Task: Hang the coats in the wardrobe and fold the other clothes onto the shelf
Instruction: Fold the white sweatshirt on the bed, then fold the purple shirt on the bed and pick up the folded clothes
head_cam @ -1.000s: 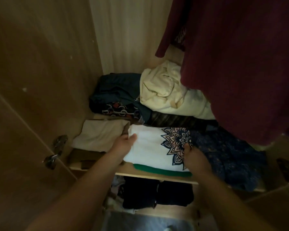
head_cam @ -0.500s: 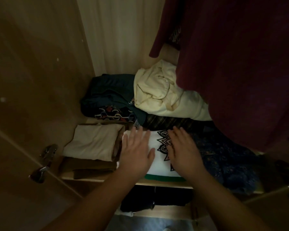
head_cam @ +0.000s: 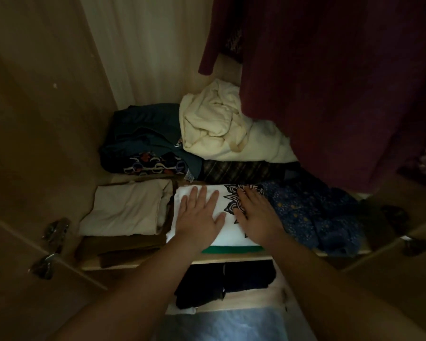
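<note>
**Head view.** Since a second ago both hands have left the shirt's edges and come to lie flat on top of it; over the last half second they have hardly shifted. Left hand and right hand lie palms down with fingers straight and spread. They press the folded white shirt and grip nothing.

- **Under the shirt:** the shelf, with the shirt at its front on a green piece whose edge shows at the near side.
- **Left of the shirt, just beside it:** a folded beige piece on a brown pile.
- **Right of the shirt, touching it:** a blue dotted garment, loosely heaped.
- **Behind the shirt:** a teal garment and a cream bundle, both crumpled.
- **Above and right of the shirt:** a hanging maroon coat.
- **Below the shirt, under the shelf:** dark folded clothes.

**Judged progress:** one coat is hung, and the shirt is folded, placed and being smoothed. The crumpled pieces behind it and the blue heap may still need folding. Whether more coats wait cannot be told.
</note>
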A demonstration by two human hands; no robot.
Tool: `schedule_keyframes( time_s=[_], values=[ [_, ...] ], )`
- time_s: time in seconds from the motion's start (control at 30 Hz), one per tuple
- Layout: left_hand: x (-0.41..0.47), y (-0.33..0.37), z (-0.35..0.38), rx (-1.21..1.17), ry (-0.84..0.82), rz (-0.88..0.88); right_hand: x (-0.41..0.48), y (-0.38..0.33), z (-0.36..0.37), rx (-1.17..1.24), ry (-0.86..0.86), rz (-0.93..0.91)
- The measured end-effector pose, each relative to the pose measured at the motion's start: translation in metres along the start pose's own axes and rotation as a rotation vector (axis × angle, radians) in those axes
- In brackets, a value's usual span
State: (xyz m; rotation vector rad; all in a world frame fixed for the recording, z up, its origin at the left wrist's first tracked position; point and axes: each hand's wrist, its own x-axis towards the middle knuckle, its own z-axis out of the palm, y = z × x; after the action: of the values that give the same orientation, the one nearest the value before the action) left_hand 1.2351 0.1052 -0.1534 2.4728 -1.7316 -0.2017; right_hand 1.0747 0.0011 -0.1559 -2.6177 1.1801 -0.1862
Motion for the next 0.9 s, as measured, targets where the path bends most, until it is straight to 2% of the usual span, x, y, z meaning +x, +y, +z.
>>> schedule_keyframes(
  time_s=[0.07, 0.13, 0.23, 0.33, 0.47, 0.7, 0.9],
  values=[
    [-0.002, 0.003, -0.013, -0.026, -0.043, -0.004, -0.007, 0.002, -0.015, 0.110, 0.021, -0.001],
    [-0.011, 0.011, -0.027, -0.043, -0.013, 0.016, -0.024, 0.005, -0.035, 0.161, 0.072, 0.018],
    [-0.043, 0.039, -0.042, -0.079, 0.087, 0.117, -0.069, 0.013, -0.058, 0.135, 0.223, 0.074],
    [-0.093, 0.083, -0.040, -0.183, 0.110, 0.231, -0.146, 0.025, -0.073, 0.050, 0.252, 0.231],
    [-0.175, 0.161, -0.006, -0.140, -0.051, 0.308, -0.297, 0.053, -0.078, -0.056, 0.270, 0.413],
    [-0.364, 0.327, 0.071, 0.056, -0.312, 0.774, -0.605, 0.108, -0.049, -0.207, 0.227, 0.870],
    [-0.518, 0.462, 0.100, 0.060, -0.328, 1.054, -0.826, 0.109, -0.040, -0.144, 0.223, 1.201]
  ],
)
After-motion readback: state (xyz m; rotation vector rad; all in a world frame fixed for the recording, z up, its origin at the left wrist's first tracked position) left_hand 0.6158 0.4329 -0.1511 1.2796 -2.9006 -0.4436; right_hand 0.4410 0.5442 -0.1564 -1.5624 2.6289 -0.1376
